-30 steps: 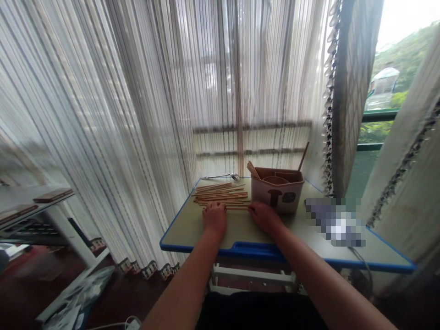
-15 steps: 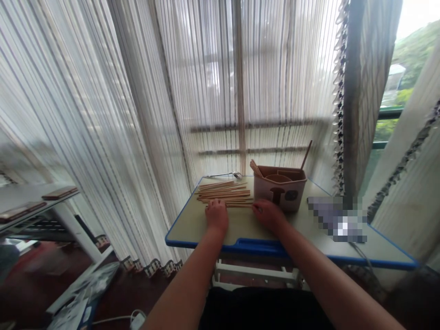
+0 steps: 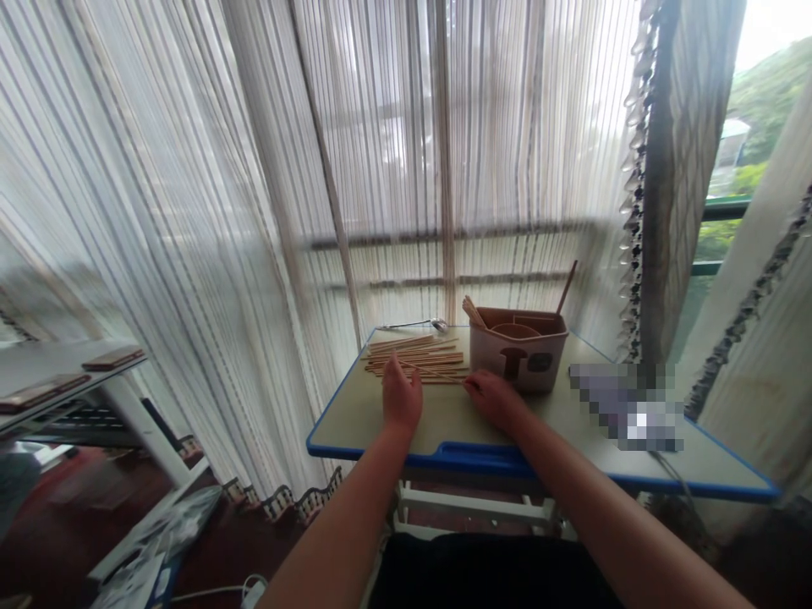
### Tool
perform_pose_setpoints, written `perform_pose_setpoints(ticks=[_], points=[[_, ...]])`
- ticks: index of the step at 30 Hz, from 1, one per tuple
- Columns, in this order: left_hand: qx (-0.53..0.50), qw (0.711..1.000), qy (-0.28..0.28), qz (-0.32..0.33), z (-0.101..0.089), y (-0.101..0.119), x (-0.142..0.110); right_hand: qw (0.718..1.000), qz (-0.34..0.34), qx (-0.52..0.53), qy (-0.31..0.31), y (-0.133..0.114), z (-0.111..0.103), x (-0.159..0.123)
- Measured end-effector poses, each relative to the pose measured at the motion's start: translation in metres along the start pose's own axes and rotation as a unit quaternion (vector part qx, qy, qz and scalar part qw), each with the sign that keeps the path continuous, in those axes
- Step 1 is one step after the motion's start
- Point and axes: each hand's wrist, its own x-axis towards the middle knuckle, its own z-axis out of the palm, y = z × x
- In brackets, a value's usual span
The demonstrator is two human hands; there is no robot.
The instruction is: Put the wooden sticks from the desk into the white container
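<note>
Several thin wooden chopsticks (image 3: 431, 359) lie side by side on the table, pointing left and right. My right hand (image 3: 498, 402) pinches the right end of one chopstick (image 3: 444, 374), just in front of the caddy. That stick slants up to the left, towards my left hand (image 3: 402, 399). The left hand is turned on its edge by the sticks, fingers stretched out and thumb apart; whether it touches the stick is unclear. A pinkish-brown caddy (image 3: 518, 359) stands behind my right hand, with a bundle of sticks (image 3: 474, 313) and one darker stick (image 3: 567, 288) poking out.
A metal utensil (image 3: 437, 324) lies at the back of the blue-edged table (image 3: 355, 423). To the right is a pixelated object (image 3: 625, 406) with a cable. Curtains (image 3: 393, 169) hang behind, and another table (image 3: 57, 372) stands at the left.
My left hand has turned from palm-down over the sticks onto its edge, fingers now extended. The chopstick between the hands has tilted, its left end higher. My right hand keeps its pinch.
</note>
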Motion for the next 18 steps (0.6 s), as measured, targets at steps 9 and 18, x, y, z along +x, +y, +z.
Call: perform_pose_setpoints(ticks=[9,18], points=[[-0.012,0.980,-0.180,0.085,-0.002,0.004,-0.002,0.990,0.016,0.142,0.016,-0.003,-0.001,-0.001],[-0.009,0.952,-0.263,0.158,0.001,0.009,-0.009,0.954,0.038,0.296,-0.013,-0.005,0.001,-0.002]])
